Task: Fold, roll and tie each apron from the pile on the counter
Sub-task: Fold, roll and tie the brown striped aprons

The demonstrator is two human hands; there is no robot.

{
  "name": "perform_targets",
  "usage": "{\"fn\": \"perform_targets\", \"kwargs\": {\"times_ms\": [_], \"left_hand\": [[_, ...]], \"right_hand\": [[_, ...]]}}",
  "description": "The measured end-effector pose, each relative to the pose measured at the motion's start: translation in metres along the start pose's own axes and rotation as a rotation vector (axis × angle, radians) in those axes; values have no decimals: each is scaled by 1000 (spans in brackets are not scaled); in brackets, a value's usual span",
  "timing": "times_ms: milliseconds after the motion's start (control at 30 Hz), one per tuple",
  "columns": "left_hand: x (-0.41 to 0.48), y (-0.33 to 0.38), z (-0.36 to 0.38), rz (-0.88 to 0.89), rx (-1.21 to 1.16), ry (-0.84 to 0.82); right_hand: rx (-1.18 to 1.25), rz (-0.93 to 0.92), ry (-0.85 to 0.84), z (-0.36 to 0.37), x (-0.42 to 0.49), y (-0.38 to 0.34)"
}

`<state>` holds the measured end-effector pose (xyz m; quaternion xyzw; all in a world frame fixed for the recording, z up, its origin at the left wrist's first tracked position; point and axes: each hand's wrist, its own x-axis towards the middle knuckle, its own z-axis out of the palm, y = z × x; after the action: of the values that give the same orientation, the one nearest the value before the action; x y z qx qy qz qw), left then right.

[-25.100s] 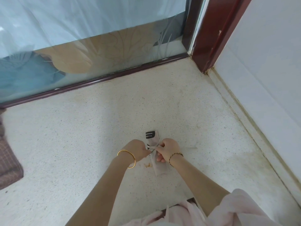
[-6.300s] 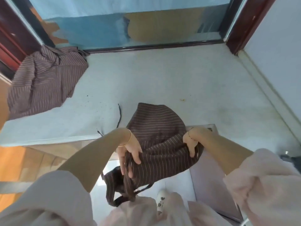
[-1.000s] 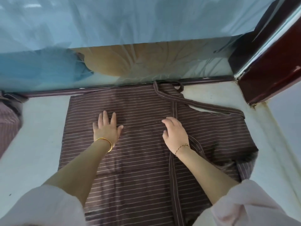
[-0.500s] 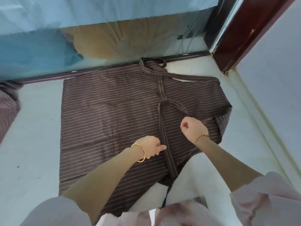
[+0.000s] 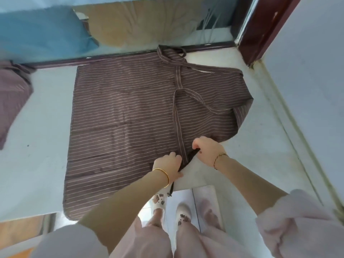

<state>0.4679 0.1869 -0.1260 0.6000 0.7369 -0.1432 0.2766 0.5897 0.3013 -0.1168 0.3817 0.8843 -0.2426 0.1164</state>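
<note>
A brown apron with thin pale stripes lies spread flat on the pale counter. Its near left corner hangs over the counter's front edge. A strap runs down the apron's middle toward me, and another loops at the far edge by the glass. My left hand grips the apron's near edge beside the strap's lower end. My right hand pinches the dark cloth at that same edge, close to my left hand. A thin dark tie end dangles below my left wrist.
More brown striped cloth is piled at the counter's left end. A glass pane runs along the back, with a dark red frame post at the back right corner. A pale wall bounds the right side.
Both hands have come nearer to me, to the apron's near edge, and now meet at the strap's lower end. The view has tilted down and my feet show.
</note>
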Motion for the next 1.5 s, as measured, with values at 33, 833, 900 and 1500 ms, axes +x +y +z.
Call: {"fn": "perform_targets", "kwargs": {"times_ms": [33, 833, 900, 1500], "left_hand": [[-1, 1, 2, -7, -17, 60], [27, -13, -74, -347, -892, -212], [49, -15, -80, -325, -896, 35], [81, -23, -104, 17, -1156, -324]], "right_hand": [[-10, -23, -2, 3, -1, 1], [-196, 268, -2, -51, -11, 36], [-93, 275, 60, -55, 4, 36], [-170, 194, 375, -53, 40, 41]]}}
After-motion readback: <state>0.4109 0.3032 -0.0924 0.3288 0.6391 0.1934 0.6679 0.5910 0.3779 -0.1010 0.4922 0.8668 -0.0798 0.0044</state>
